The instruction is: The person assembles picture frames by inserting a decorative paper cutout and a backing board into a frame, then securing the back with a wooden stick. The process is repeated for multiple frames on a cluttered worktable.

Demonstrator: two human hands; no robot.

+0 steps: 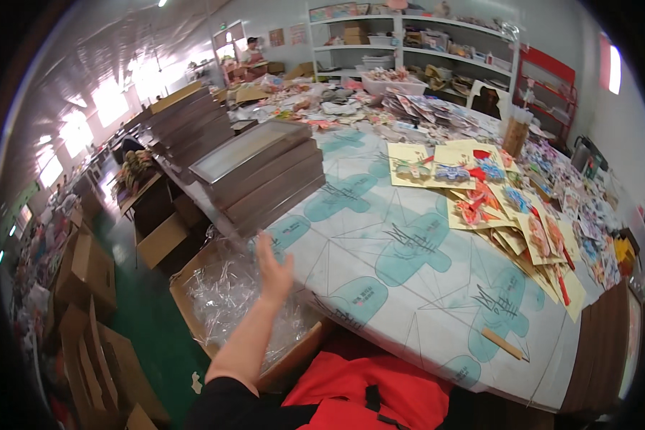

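My left hand (274, 271) reaches out over the near left edge of the table, its fingers stretched and nothing seen in them. Just beyond it stands a stack of brown box frames (265, 172), the top one with a clear lid. Under my forearm, a cardboard box (186, 290) beside the table holds crumpled clear plastic film (226, 304). My right hand does not show. Toward the right of the table lie yellow cards (408, 154) bearing colourful figures and red tassels, partly overlapping.
Patterned paper covers the table (351, 236), with a thin wooden strip (503, 343) near its front edge. Another tall stack of brown frames (190, 125) stands farther left. Paper pieces crowd the far side. Cardboard boxes (86, 265) sit left on the green floor; a person (253, 57) is far back.
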